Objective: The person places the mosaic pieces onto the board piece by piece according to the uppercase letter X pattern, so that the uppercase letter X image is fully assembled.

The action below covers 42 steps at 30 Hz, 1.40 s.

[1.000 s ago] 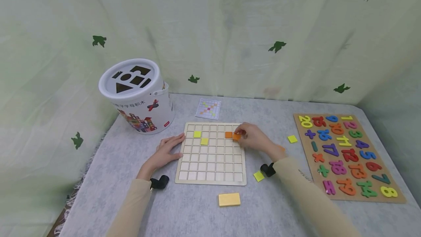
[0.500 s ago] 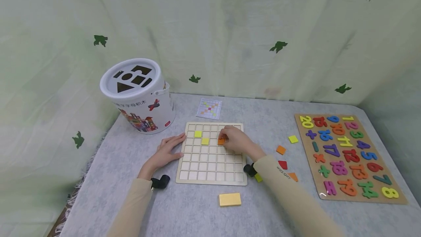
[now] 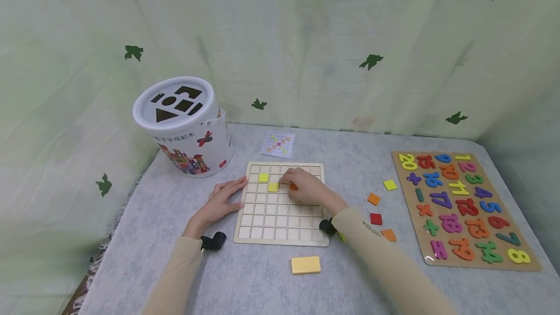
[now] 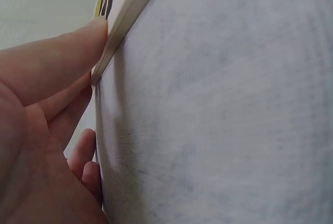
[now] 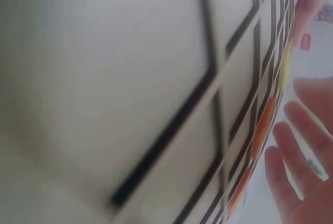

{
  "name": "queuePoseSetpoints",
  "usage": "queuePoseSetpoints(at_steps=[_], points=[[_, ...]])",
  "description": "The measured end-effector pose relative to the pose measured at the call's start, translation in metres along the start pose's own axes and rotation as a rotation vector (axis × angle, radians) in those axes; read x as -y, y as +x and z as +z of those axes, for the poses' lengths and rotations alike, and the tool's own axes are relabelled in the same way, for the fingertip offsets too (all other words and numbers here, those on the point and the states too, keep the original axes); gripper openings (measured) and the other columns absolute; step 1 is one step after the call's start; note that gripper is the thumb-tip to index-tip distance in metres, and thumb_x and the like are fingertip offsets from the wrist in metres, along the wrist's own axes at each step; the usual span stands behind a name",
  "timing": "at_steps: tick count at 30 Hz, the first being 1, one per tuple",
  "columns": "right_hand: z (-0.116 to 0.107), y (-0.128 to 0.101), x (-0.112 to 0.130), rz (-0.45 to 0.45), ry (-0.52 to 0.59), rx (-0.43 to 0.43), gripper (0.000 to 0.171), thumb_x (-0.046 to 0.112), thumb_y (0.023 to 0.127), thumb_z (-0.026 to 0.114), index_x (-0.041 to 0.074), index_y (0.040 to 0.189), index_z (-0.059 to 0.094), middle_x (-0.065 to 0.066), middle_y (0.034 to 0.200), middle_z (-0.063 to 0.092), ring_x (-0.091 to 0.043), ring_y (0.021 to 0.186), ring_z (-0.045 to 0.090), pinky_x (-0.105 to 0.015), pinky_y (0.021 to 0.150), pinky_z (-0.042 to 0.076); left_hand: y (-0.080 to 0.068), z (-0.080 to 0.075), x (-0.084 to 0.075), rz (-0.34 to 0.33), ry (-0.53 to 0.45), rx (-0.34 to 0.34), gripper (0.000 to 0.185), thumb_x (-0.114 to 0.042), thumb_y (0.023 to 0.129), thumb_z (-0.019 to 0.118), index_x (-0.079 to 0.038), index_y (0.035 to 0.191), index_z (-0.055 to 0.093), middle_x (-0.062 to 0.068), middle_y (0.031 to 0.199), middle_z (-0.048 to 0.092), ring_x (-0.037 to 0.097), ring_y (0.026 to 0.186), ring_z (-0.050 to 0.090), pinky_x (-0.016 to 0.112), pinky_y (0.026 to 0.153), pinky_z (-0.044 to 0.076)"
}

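Note:
A pale wooden grid board point(image 3: 262, 220) lies on the table. Two yellow tiles, an upper one point(image 3: 263, 177) and a lower one point(image 3: 273, 187), sit diagonally in its cells. My right hand point(image 3: 306, 187) is over the board's upper middle, fingertips beside the lower yellow tile, with no tile showing between the fingers. Under it an orange tile point(image 3: 293, 186) peeks out; in the right wrist view two orange tiles point(image 5: 263, 126) lie in the grid. My left hand point(image 3: 218, 201) rests against the board's left edge, thumb point(image 4: 78, 52) on the rim.
Right of the board lie loose yellow point(image 3: 390, 185), orange point(image 3: 374, 199) and red point(image 3: 376, 218) tiles, among others. A number puzzle board point(image 3: 472, 259) stands farther right. Behind are a pattern card point(image 3: 278, 144) and a white bucket point(image 3: 192, 145); a yellow block point(image 3: 306, 265) is in front.
My right hand has moved left across the board from its right side. The orange tile it held now lies in the grid, one cell lower and left of the other. My left hand stays put.

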State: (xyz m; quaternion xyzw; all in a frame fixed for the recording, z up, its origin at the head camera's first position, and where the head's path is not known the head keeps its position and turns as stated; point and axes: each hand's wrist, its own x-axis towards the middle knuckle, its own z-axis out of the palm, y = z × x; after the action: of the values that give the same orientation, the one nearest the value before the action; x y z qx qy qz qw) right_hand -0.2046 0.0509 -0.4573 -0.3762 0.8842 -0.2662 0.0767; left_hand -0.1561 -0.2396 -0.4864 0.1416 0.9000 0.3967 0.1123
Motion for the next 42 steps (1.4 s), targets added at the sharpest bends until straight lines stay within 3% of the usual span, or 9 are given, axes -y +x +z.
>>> queuePoseSetpoints(at_steps=[5, 11, 13, 17, 20, 25, 29, 33, 42], points=[[0.003, 0.010, 0.008, -0.073, -0.041, 0.066, 0.039, -0.003, 0.082, 0.055, 0.009, 0.117, 0.068, -0.002, 0.122, 0.061, -0.020, 0.100, 0.053, -0.031, 0.082, 0.043, 0.000, 0.001, 0.000, 0.000, 0.005, 0.001, 0.066, -0.018, 0.090, 0.066, -0.010, 0.149, 0.036, 0.005, 0.156, 0.024, 0.034, 0.135, 0.013, 0.059, 0.099, 0.010], [0.003, 0.012, 0.013, -0.096, -0.090, 0.101, 0.035, -0.001, 0.085, 0.057, 0.007, 0.117, 0.069, -0.004, 0.123, 0.060, -0.021, 0.109, 0.053, -0.032, 0.090, 0.042, 0.000, 0.001, 0.000, -0.004, 0.001, -0.005, 0.066, -0.018, 0.090, 0.067, -0.011, 0.149, 0.036, 0.004, 0.156, 0.025, 0.034, 0.136, 0.013, 0.059, 0.100, 0.010], [0.002, 0.010, 0.012, -0.080, -0.072, 0.093, 0.036, -0.001, 0.084, 0.057, 0.007, 0.118, 0.068, -0.004, 0.125, 0.060, -0.021, 0.108, 0.052, -0.031, 0.086, 0.043, 0.000, 0.001, 0.000, -0.003, 0.000, -0.004, 0.066, -0.018, 0.090, 0.067, -0.010, 0.148, 0.037, 0.004, 0.156, 0.025, 0.034, 0.136, 0.013, 0.059, 0.100, 0.010], [-0.005, -0.001, 0.003, -0.025, 0.021, 0.032, 0.034, 0.001, 0.087, 0.057, 0.007, 0.120, 0.067, -0.006, 0.127, 0.058, -0.023, 0.115, 0.051, -0.034, 0.092, 0.041, 0.001, 0.002, 0.000, 0.015, -0.007, -0.008, 0.066, -0.018, 0.089, 0.067, -0.010, 0.148, 0.037, 0.005, 0.156, 0.025, 0.035, 0.135, 0.013, 0.059, 0.099, 0.010], [-0.018, -0.019, -0.007, 0.045, 0.102, -0.027, 0.031, 0.004, 0.091, 0.059, 0.007, 0.121, 0.065, -0.007, 0.128, 0.058, -0.026, 0.123, 0.047, -0.042, 0.100, 0.036, 0.001, 0.002, 0.001, 0.045, -0.006, -0.021, 0.066, -0.021, 0.089, 0.067, -0.009, 0.148, 0.038, 0.005, 0.156, 0.026, 0.036, 0.133, 0.015, 0.059, 0.097, 0.011], [-0.041, -0.061, -0.025, 0.164, 0.172, -0.125, 0.030, 0.005, 0.089, 0.064, 0.005, 0.119, 0.065, -0.007, 0.121, 0.061, -0.029, 0.111, 0.054, -0.046, 0.089, 0.044, 0.000, 0.001, 0.001, 0.033, -0.002, -0.016, 0.066, -0.021, 0.090, 0.066, -0.010, 0.148, 0.037, 0.004, 0.156, 0.026, 0.035, 0.133, 0.014, 0.058, 0.097, 0.012], [-0.050, -0.099, -0.042, 0.245, 0.164, -0.182, 0.029, 0.005, 0.088, 0.066, 0.005, 0.117, 0.066, -0.007, 0.114, 0.063, -0.026, 0.101, 0.056, -0.045, 0.083, 0.047, 0.000, -0.001, 0.000, -0.005, 0.007, 0.006, 0.066, -0.019, 0.090, 0.066, -0.010, 0.149, 0.036, 0.004, 0.156, 0.025, 0.034, 0.135, 0.013, 0.058, 0.099, 0.011], [-0.052, -0.135, -0.059, 0.248, 0.127, -0.217, 0.028, 0.002, 0.087, 0.067, 0.003, 0.114, 0.066, -0.010, 0.110, 0.065, -0.026, 0.096, 0.058, -0.043, 0.078, 0.049, 0.000, -0.001, 0.000, -0.014, 0.010, 0.007, 0.066, -0.017, 0.090, 0.066, -0.009, 0.149, 0.035, 0.006, 0.156, 0.024, 0.035, 0.135, 0.013, 0.058, 0.099, 0.011], [-0.053, -0.188, -0.069, 0.346, 0.117, -0.154, 0.026, -0.001, 0.083, 0.069, 0.005, 0.108, 0.067, -0.003, 0.103, 0.065, -0.021, 0.091, 0.057, -0.037, 0.077, 0.050, 0.000, -0.001, -0.002, 0.006, -0.006, 0.004, 0.066, -0.017, 0.090, 0.067, -0.008, 0.148, 0.037, 0.007, 0.156, 0.025, 0.036, 0.135, 0.013, 0.060, 0.099, 0.009]])
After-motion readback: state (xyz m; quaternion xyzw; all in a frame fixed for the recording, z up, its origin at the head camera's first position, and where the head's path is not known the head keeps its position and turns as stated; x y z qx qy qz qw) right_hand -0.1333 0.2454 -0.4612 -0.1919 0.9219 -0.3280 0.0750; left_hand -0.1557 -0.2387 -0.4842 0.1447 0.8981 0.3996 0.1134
